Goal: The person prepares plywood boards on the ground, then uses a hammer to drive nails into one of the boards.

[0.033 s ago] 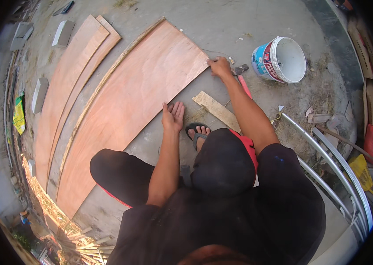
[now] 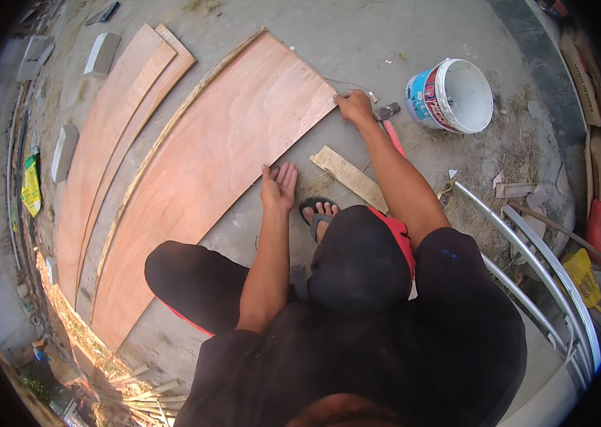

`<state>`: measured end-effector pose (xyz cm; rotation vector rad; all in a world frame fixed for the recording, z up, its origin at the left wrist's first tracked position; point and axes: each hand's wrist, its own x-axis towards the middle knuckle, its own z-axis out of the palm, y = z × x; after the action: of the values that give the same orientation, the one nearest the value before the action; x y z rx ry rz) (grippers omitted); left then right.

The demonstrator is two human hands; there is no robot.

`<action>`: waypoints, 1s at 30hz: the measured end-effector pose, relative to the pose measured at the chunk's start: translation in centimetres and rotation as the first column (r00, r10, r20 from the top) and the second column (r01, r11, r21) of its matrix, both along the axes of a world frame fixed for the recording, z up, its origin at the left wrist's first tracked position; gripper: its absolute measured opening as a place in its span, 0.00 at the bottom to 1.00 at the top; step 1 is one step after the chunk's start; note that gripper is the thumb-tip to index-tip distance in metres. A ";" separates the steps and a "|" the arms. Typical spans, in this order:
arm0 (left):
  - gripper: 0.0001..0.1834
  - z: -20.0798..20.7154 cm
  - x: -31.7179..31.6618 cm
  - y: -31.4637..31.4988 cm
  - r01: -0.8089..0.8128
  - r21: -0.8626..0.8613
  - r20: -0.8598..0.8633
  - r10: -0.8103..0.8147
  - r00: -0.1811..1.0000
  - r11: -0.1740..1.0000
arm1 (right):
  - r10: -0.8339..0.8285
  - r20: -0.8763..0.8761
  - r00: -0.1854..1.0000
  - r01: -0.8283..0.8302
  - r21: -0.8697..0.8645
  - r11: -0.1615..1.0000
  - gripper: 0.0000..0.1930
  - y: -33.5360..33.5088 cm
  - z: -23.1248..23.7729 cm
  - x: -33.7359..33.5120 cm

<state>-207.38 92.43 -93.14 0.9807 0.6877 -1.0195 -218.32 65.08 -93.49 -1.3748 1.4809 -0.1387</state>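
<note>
Plywood sheet (image 2: 208, 178), large, reddish, lies flat on the concrete ground (image 2: 357, 43) in front of me. My left hand (image 2: 278, 186) rests open at its near edge, fingers spread, gripping nothing. My right hand (image 2: 354, 107) sits at the sheet's far corner, fingers curled; it seems to pinch something small there, but I cannot tell what. Hammer (image 2: 389, 121) with a red handle lies just beside that hand. White bucket (image 2: 451, 96) stands near, to the right. Short wood strip (image 2: 349, 176) lies on the ground between my arms. Two narrower plywood strips (image 2: 112, 135) lie left of the big sheet. My sandalled foot (image 2: 318, 212) is below the strip.
</note>
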 end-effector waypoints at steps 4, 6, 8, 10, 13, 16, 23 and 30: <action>0.46 0.1 -0.7 -1.0 0.027 -0.055 -0.014 -0.028 1.000 0.998 | -0.051 0.021 0.998 0.054 -0.240 0.969 0.16 0.5 -2.1 -1.4; 0.44 -0.1 0.3 -1.3 -0.002 -0.098 -0.029 -0.001 1.000 0.995 | -0.164 0.138 0.977 0.183 -0.142 0.973 0.16 1.4 -1.5 -0.7; 0.43 -1.0 0.9 -1.7 -0.013 -0.154 -0.061 0.004 0.998 0.988 | -0.345 0.314 0.885 0.333 0.094 0.938 0.17 1.5 -0.3 -0.4; 0.37 -1.5 1.2 -2.2 -0.016 -0.135 -0.056 0.009 0.998 0.991 | -0.342 0.332 0.879 0.329 0.097 0.939 0.19 1.8 0.7 -0.6; 0.31 -1.4 0.4 -2.9 -0.053 -0.067 -0.016 0.052 0.999 0.996 | -0.249 0.347 0.904 0.253 0.034 0.967 0.23 3.0 2.9 -2.9; 0.28 -0.4 0.5 -2.4 -0.087 -0.069 -0.011 0.086 0.996 0.994 | 0.114 0.153 0.982 -0.029 -0.471 0.881 0.31 7.7 3.8 -7.3; 0.26 0.6 -1.2 -0.9 0.021 -0.050 0.029 -0.020 0.999 0.999 | 0.342 -0.328 0.881 -0.471 -0.528 0.706 0.40 20.6 3.7 -17.1; 0.28 0.9 -1.9 -0.6 0.028 -0.070 0.069 -0.023 0.997 0.997 | 0.145 -0.310 0.940 -0.321 -0.656 0.683 0.39 18.8 1.6 -14.7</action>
<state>-209.31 91.78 -92.24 0.9600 0.5806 -1.0217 -233.02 83.87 -91.92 -2.2645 1.4837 -0.4237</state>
